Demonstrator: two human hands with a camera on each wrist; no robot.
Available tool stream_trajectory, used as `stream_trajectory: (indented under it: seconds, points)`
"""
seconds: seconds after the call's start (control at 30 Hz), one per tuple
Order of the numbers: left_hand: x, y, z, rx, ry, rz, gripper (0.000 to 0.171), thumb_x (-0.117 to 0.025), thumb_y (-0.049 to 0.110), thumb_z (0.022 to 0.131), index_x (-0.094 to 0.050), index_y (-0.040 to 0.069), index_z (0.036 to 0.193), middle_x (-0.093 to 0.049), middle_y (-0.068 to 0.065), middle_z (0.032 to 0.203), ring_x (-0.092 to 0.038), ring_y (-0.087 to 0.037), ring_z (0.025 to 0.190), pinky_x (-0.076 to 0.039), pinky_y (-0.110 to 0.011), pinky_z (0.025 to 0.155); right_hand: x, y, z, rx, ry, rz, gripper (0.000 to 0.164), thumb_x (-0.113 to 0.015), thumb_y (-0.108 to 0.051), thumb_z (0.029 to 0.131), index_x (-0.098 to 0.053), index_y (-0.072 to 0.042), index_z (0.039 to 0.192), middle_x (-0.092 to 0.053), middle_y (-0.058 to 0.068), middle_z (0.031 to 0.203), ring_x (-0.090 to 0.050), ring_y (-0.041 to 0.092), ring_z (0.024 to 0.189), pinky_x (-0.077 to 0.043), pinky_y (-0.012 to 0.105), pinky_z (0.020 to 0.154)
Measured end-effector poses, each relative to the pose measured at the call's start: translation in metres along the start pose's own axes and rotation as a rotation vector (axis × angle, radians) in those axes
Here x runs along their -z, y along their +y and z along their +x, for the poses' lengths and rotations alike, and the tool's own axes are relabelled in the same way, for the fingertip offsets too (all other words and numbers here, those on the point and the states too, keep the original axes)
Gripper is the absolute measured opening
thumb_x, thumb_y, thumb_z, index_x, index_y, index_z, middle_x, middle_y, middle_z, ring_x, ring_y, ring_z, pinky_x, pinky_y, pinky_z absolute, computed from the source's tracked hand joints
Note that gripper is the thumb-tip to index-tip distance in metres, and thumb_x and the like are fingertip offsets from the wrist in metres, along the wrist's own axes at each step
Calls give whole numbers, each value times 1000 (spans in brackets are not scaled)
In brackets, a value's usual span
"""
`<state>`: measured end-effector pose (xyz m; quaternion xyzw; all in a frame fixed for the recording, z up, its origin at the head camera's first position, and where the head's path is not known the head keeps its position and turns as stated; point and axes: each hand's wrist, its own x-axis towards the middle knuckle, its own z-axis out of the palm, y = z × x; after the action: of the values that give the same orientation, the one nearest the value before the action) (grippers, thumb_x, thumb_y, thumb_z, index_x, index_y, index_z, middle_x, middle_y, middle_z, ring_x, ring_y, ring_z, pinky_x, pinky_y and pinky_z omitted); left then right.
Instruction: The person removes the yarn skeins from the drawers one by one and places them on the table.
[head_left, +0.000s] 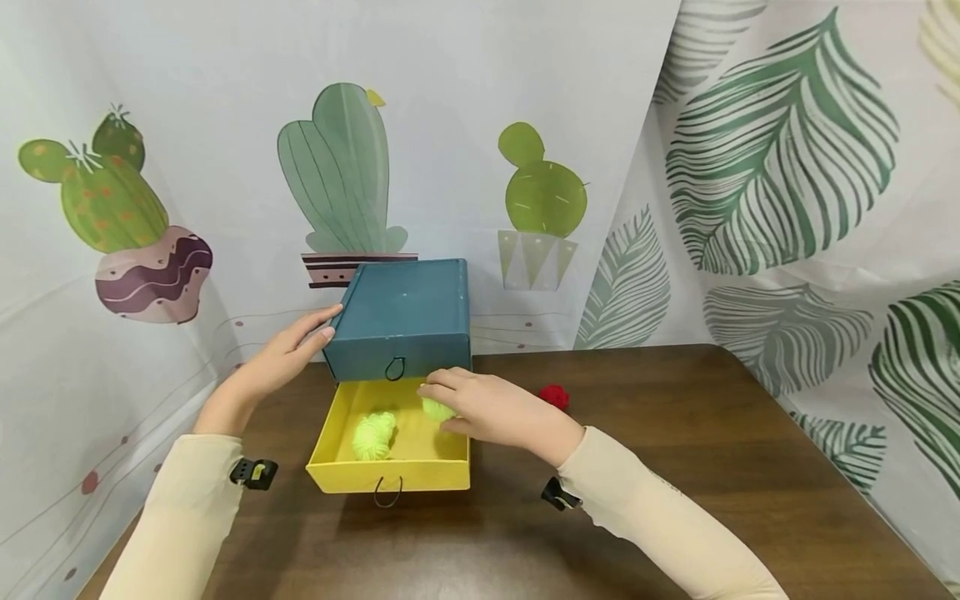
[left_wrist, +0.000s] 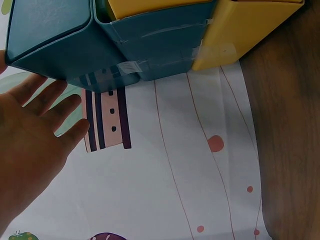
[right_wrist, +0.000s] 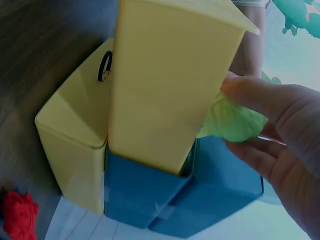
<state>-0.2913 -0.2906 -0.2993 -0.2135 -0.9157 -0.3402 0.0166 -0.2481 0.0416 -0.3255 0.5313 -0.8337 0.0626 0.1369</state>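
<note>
A stacked drawer unit has a blue top box [head_left: 401, 304] with a yellow drawer [head_left: 390, 477] pulled out beneath it. My left hand [head_left: 288, 354] rests against the left side of the blue box, fingers stretched; the left wrist view shows those fingers [left_wrist: 65, 107] spread along it. At the right side of the yellow drawer, my right hand [head_left: 487, 408] pinches a lime-green yarn ball [right_wrist: 232, 120] between thumb and fingers, close over the drawer's rim. Inside the drawer on the left lies another lime-green yarn ball [head_left: 373, 436].
A red yarn ball [head_left: 553, 397] sits on the brown table [head_left: 675, 467] right of the unit. Below the open drawer stands another yellow box [right_wrist: 75, 150] with a black loop pull. A printed cloth [head_left: 465, 150] hangs behind the table.
</note>
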Motion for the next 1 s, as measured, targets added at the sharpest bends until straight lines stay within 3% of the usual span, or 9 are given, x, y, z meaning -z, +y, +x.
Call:
stream_trajectory:
  seconds: [0.27, 0.4, 0.77, 1.0]
  points:
    - [1, -1, 1, -1, 5, -4, 55, -37, 31, 105, -22, 13, 154, -19, -20, 156, -16, -44, 142, -16, -67, 107, 13, 11, -23, 91, 259, -15, 48, -77, -17, 83, -59, -5, 126, -58, 7, 124, -55, 19, 114, -48, 25, 95]
    - [1, 0, 1, -9, 3, -2, 55, -37, 31, 105, -22, 12, 154, -20, -21, 156, -17, -45, 141, -16, -67, 107, 19, 18, -37, 91, 348, 5, 49, -79, -15, 81, -59, -4, 125, -58, 8, 124, -56, 20, 114, -47, 27, 97]
    - [0, 3, -1, -22, 6, -5, 55, -39, 32, 105, -24, 11, 154, -20, -21, 156, -17, -44, 142, -16, -66, 109, 19, 57, -84, -50, 449, 16, 55, -84, -11, 73, -60, 2, 120, -59, 14, 120, -58, 28, 111, -51, 38, 91]
    - [-1, 2, -1, -32, 9, -8, 55, -39, 31, 105, -24, 10, 153, -21, -21, 156, -17, -43, 142, -16, -66, 109, 2, 91, -109, -261, 397, 41, 53, -82, -14, 76, -60, 2, 120, -60, 14, 116, -61, 27, 104, -51, 41, 88]
